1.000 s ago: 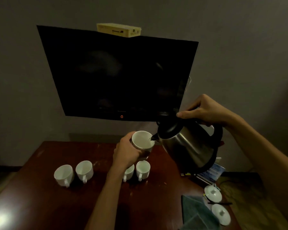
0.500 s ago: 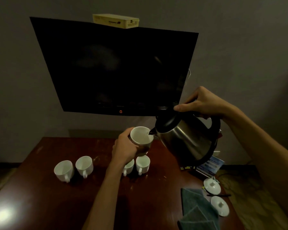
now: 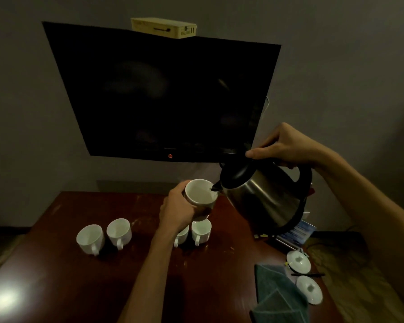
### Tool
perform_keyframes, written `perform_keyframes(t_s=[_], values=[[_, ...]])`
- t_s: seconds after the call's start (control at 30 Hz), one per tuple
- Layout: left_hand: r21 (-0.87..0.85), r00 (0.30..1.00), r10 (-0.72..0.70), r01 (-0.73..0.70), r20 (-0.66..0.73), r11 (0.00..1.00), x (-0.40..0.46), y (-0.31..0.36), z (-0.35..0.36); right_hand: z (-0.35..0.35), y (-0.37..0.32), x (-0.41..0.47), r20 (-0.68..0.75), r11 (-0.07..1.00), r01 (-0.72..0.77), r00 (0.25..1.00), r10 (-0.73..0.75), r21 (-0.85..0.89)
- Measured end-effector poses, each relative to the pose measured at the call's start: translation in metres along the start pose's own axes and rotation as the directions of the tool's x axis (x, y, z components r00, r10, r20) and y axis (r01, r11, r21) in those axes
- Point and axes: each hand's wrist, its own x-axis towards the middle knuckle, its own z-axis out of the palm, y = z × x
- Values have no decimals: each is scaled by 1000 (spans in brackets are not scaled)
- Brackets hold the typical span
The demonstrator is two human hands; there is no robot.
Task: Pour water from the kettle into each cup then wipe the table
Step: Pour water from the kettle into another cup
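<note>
Head view: the person stands at a dark red surface [image 3: 56,287] under a wall screen [image 3: 163,94].
Right hand [image 3: 287,145]: fingers curled round the handle of the steel kettle [image 3: 261,197], which is tilted with its spout at the rim of a raised cup [image 3: 200,193].
Left hand [image 3: 177,210]: wrapped round that raised cup, holding it above the surface, tipped toward the spout.
Other cups: two at left [image 3: 90,238] [image 3: 119,231], two more [image 3: 201,230] under the raised one; whether any hold water cannot be told.
Cloth [image 3: 278,297]: folded at the near right edge, untouched, beside two white lids [image 3: 309,289].
Progress: pouring is under way, judged early to middle; remaining cups and the wipe are left.
</note>
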Motion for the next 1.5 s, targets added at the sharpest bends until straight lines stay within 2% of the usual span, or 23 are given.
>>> perform_keyframes(t_s=[0.77,1.5], values=[[-44,1000,-5,5,6,999,-3,-3,-2,3,-2,-1,3,999,-38,999,38,-13],[-74,1000,-6,7,18,997,-7,-4,1,6,-4,1,-3,1000,-10,1000,10,-21]])
